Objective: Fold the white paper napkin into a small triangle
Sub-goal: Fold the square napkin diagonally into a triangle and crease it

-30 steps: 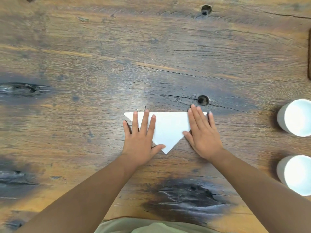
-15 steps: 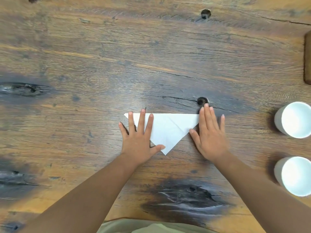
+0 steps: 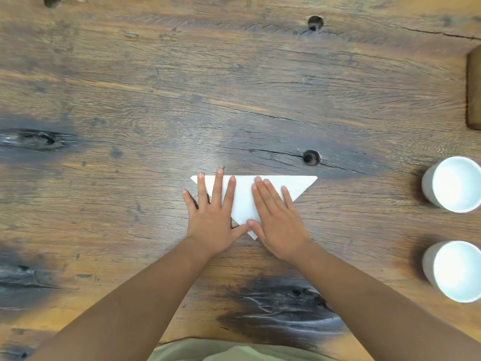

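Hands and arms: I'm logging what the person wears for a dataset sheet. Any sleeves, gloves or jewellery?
Left hand and right hand are bare: no gloves, rings, watch or bracelets show. Both forearms are uncovered, no sleeves in view. A strip of olive-green garment shows at the bottom edge.

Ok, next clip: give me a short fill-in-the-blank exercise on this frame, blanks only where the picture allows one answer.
1. The white paper napkin is folded into a ____ shape.
2. The left hand and right hand both lie ____ on the napkin, fingers extended.
3. The number of round white cups at the right edge of the wooden table is ____.
4. The napkin's sharpest visible corner near the person points ____ the person.

Missing words: triangle; flat; two; toward
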The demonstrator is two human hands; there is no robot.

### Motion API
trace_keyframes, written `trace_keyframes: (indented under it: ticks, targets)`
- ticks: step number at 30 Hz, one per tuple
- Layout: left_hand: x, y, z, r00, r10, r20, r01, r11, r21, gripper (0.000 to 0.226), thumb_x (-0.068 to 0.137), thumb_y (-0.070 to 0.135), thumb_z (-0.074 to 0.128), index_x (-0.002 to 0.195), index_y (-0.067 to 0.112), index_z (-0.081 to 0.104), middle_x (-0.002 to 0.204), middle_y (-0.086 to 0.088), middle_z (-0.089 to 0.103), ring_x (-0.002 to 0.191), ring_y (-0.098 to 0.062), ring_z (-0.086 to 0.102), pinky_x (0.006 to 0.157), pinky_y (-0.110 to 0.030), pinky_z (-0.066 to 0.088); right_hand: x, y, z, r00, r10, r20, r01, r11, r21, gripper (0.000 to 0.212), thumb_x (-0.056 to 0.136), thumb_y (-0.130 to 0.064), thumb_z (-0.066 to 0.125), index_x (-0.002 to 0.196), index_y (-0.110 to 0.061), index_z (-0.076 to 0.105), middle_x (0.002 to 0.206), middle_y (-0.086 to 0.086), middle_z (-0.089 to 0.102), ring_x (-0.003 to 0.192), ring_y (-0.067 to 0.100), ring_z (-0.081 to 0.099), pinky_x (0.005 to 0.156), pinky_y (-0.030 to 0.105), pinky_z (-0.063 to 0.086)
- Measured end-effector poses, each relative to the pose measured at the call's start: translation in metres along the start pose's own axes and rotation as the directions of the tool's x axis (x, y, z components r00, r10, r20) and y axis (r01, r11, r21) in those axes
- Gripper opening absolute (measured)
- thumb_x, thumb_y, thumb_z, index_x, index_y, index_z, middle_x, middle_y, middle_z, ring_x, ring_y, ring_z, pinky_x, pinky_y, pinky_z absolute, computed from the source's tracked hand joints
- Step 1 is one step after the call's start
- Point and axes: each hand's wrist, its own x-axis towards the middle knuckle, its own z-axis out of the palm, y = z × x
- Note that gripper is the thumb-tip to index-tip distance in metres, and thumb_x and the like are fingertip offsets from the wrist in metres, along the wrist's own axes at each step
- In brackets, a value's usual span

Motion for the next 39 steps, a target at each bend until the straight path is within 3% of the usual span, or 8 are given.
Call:
trace_keyframes:
  ticks: [7, 13, 20, 30, 39]
  targets:
    - [0.000, 0.000, 0.000, 1.000, -0.012, 0.022, 0.012, 0.999, 0.035, 0.113, 0.072, 0.094, 0.011, 0.153, 0.022, -0.022, 0.160, -0.009, -0.030, 0.144, -0.049, -0.023, 0.108, -0.077, 0.005, -0.020, 0.062, 0.001, 0.985, 0.158, -0.064, -0.154, 0.986, 0.064, 0.074, 0.102, -0.056, 0.016, 0.157, -0.011, -0.005, 0.166, 0.005, -0.008, 0.152, 0.019, -0.012, 0.123, 0.051, 0.004]
    - [-0.002, -0.002, -0.002, 1.000, -0.003, 0.019, 0.002, 1.000, 0.024, 0.112, 0.073, 0.095, 0.012, 0.152, 0.023, -0.024, 0.159, -0.007, -0.032, 0.144, -0.047, -0.024, 0.110, -0.076, 0.005, -0.025, 0.076, 0.003, 0.989, 0.132, -0.071, -0.130, 0.991, 0.033, 0.075, 0.101, -0.058, 0.015, 0.157, -0.014, -0.007, 0.166, 0.003, -0.010, 0.153, 0.019, -0.008, 0.122, 0.055, 0.005]
    - [-0.001, 0.000, -0.003, 0.999, -0.006, 0.036, 0.005, 1.000, 0.020, 0.115, 0.070, 0.096, 0.012, 0.152, 0.023, -0.023, 0.160, -0.007, -0.031, 0.144, -0.046, -0.025, 0.108, -0.077, 0.007, -0.025, 0.068, -0.002, 0.975, 0.207, -0.076, -0.203, 0.978, 0.054, 0.079, 0.099, -0.061, 0.013, 0.157, -0.010, -0.005, 0.166, 0.006, -0.012, 0.152, 0.021, -0.013, 0.122, 0.055, 0.002]
    - [-0.002, 0.001, -0.006, 0.999, -0.005, 0.044, 0.004, 1.000, 0.014, 0.116, 0.070, 0.097, 0.010, 0.153, 0.022, -0.020, 0.160, -0.008, -0.029, 0.144, -0.046, -0.025, 0.108, -0.076, 0.005, -0.006, 0.010, 0.010, 0.984, 0.132, -0.116, -0.129, 0.991, 0.039, 0.088, 0.098, -0.061, 0.029, 0.155, -0.001, 0.000, 0.165, 0.015, -0.006, 0.152, 0.027, -0.009, 0.121, 0.056, 0.009]
    - [-0.003, -0.001, -0.011, 0.998, 0.006, 0.063, -0.008, 1.000, 0.024, 0.115, 0.071, 0.095, 0.015, 0.152, 0.024, -0.024, 0.159, -0.007, -0.032, 0.144, -0.045, -0.026, 0.110, -0.075, 0.001, -0.006, 0.017, 0.018, 0.986, 0.102, -0.133, -0.100, 0.995, 0.021, 0.091, 0.097, -0.068, 0.022, 0.155, -0.002, -0.002, 0.165, 0.014, -0.009, 0.153, 0.028, -0.007, 0.121, 0.057, 0.012]
